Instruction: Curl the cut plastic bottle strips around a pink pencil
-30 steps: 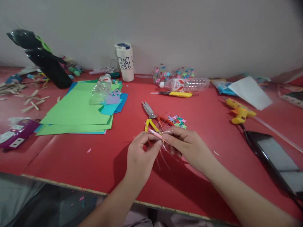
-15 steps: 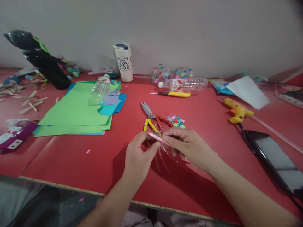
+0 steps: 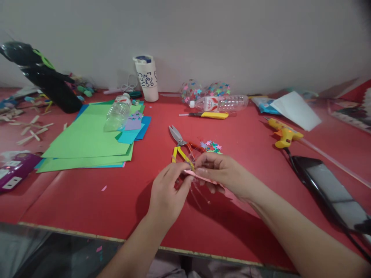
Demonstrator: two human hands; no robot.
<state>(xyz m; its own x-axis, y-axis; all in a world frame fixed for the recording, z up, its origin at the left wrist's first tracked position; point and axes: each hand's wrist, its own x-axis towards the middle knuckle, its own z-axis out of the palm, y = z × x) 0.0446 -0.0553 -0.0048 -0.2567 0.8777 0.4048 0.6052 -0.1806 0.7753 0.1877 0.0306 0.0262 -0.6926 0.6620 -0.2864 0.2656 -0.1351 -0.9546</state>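
Observation:
My left hand (image 3: 168,191) pinches the left end of a narrow pink paper strip (image 3: 199,177) between thumb and fingers. Gripping the same strip further along, my right hand (image 3: 228,173) has its thumb on top and fingers curled beneath. Thin clear plastic strips (image 3: 198,197) fan out below and behind the fingers; the body they belong to is mostly hidden by my hands. Just beyond lie scissors (image 3: 179,141) with red and yellow handles, blades pointing away. A small heap of coloured paper stars (image 3: 211,146) lies behind my right hand.
Green paper sheets (image 3: 87,143) lie at left, with a cut bottle piece (image 3: 117,114) on them. A plastic bottle (image 3: 228,103) and yellow utility knife (image 3: 214,115) lie at the back. A yellow glue gun (image 3: 285,133) and black corded device (image 3: 327,189) are right.
The pink strip, still in both hands, has tilted and shows less of its left end. My right fingers have shifted left along it. The whole view has swung slightly right.

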